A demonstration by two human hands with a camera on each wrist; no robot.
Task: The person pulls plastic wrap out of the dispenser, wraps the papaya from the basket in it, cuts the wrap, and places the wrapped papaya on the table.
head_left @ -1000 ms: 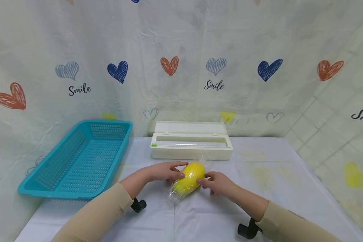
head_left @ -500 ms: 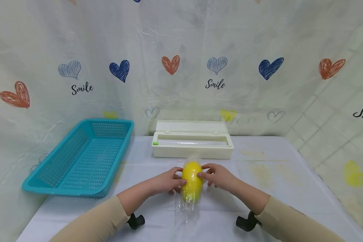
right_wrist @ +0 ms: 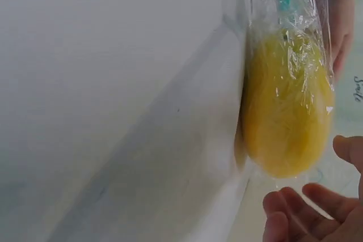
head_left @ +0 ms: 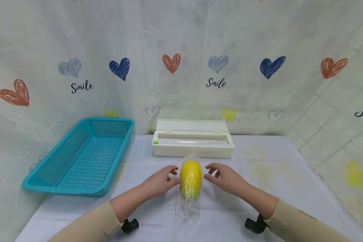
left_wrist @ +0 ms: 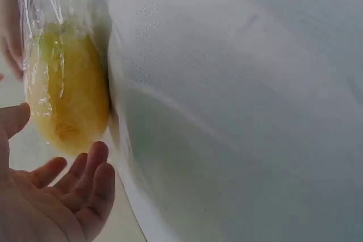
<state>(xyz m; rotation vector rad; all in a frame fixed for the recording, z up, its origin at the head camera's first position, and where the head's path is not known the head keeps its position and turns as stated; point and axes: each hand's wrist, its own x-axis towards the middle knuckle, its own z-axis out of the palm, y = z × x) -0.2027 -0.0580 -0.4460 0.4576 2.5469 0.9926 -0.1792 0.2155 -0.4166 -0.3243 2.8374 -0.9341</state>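
Wrapping step, by the look of it: yellow fruit point(head_left: 191, 179) sits lengthwise at centre of the head frame on the white table point(head_left: 290, 188), already cased in clear film point(head_left: 188, 207), w/ loose film tails at its near and far ends.

Left hand point(head_left: 161, 180) lies just left of the fruit, fingers loosely spread; fingertips look to touch or nearly touch its side, can't tell which. Left wrist view shows the palm open, fingers relaxed, nothing pinched. Right hand point(head_left: 225, 178) sits just right of the fruit, apart from it, fingers spread and holding nothing; right wrist view agrees, fingertips low right of frame, fruit above them.

Judgement: film is round the body, ends not yet tidied. Next move prob. calls for both hands closing back on the fruit, pinching each tail and folding or twisting it under w/o tearing the film or letting the fruit roll.

Film dispenser box point(head_left: 193, 143) stands just behind the fruit, lid up. Teal basket point(head_left: 78, 158) is at mid left of frame, well apart.
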